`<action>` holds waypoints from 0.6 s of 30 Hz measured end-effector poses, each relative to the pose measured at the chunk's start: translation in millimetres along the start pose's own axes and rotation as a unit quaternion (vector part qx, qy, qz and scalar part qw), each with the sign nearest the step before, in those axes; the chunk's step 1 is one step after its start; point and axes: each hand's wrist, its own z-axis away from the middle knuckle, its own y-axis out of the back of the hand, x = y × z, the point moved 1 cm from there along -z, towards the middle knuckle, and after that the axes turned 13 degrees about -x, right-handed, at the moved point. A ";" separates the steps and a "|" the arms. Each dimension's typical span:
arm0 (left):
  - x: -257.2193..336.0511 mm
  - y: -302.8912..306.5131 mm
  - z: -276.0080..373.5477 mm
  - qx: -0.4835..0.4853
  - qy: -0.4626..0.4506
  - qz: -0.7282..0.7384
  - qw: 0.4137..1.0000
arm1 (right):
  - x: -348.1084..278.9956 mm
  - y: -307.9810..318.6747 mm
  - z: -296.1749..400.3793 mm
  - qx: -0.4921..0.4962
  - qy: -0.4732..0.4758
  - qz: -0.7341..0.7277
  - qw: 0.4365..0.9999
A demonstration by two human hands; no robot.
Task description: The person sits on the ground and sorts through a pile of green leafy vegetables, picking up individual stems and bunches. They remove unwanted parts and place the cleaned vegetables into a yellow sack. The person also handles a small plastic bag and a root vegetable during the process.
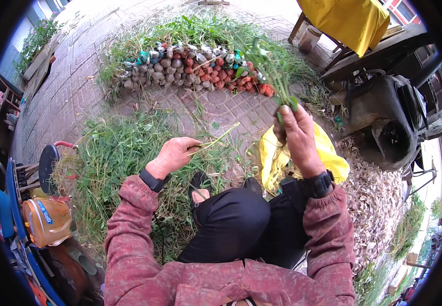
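My right hand point(295, 134) grips a bunch of leafy green stems point(280, 82), held upright so the leaves point away from me. Between the thumb and fingers of my left hand point(175, 155) is a thin pale-green stalk point(221, 136). Below that hand spreads a loose heap of cut green plants and grass point(125, 153), reaching to my shoes. A yellow plastic bag point(326, 153) lies crumpled on the ground beneath my right hand. Farther off, several bundles of greens point(205, 28) lie stacked, their root ends wrapped in grey, red and blue-green plastic point(167, 70).
At right stand a dark clay-like stove point(381, 114) and a wooden bench point(377, 48) with a yellow cloth point(343, 19). Dry leaves or husks point(370, 202) cover the ground on that side. At left are a round black stool point(49, 168) and an orange container point(47, 222). Patterned paving point(64, 80) lies beyond.
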 end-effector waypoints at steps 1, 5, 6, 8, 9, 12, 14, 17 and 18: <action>22.5 7.8 5.0 -0.029 -0.030 0.001 0.999 | 7.0 0.8 -0.9 -0.062 0.034 0.022 0.997; 92.0 33.3 22.4 -0.054 -0.088 0.043 0.994 | 14.0 -24.6 1.2 -0.147 0.078 0.207 0.964; 101.3 38.1 24.1 -0.053 -0.094 0.052 0.993 | 17.7 -29.2 3.2 -0.154 0.066 0.241 0.956; 108.7 45.2 25.4 -0.051 -0.099 0.012 0.994 | 12.9 -39.0 11.9 -0.214 0.044 0.218 0.951; 110.7 46.6 26.9 -0.030 -0.113 0.016 0.993 | 5.6 -42.9 17.7 -0.224 0.016 0.226 0.948; 118.6 51.9 24.3 0.018 -0.141 0.020 0.990 | 6.3 -48.1 28.0 -0.253 0.007 0.213 0.944; 117.3 53.1 20.0 0.024 -0.133 0.005 0.991 | 9.5 -48.0 32.7 -0.276 -0.019 0.205 0.939; 115.3 51.8 14.6 0.071 -0.121 -0.088 0.986 | 16.8 -42.5 30.2 -0.293 -0.051 0.230 0.927; 114.3 51.2 12.0 0.085 -0.118 -0.119 0.982 | 20.6 -38.1 28.7 -0.298 -0.060 0.240 0.922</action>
